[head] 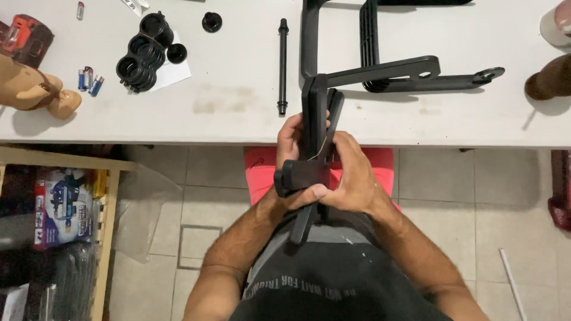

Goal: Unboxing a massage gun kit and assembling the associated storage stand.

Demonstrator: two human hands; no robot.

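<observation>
While both hands grip it, the black plastic frame piece (pixel 314 128) stands over the table (pixel 238 113) edge, left hand (pixel 292 156) and right hand (pixel 351 178) fingers clamped around it. Just beyond the fingers lie a black rod (pixel 282 65) and black arm parts (pixel 410 74); black rings (pixel 143 53) and batteries (pixel 88 79) sit well off left.

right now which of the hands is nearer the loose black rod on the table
Left. The left hand grips the black frame part just below the black rod; the right hand wraps it farther right.
</observation>
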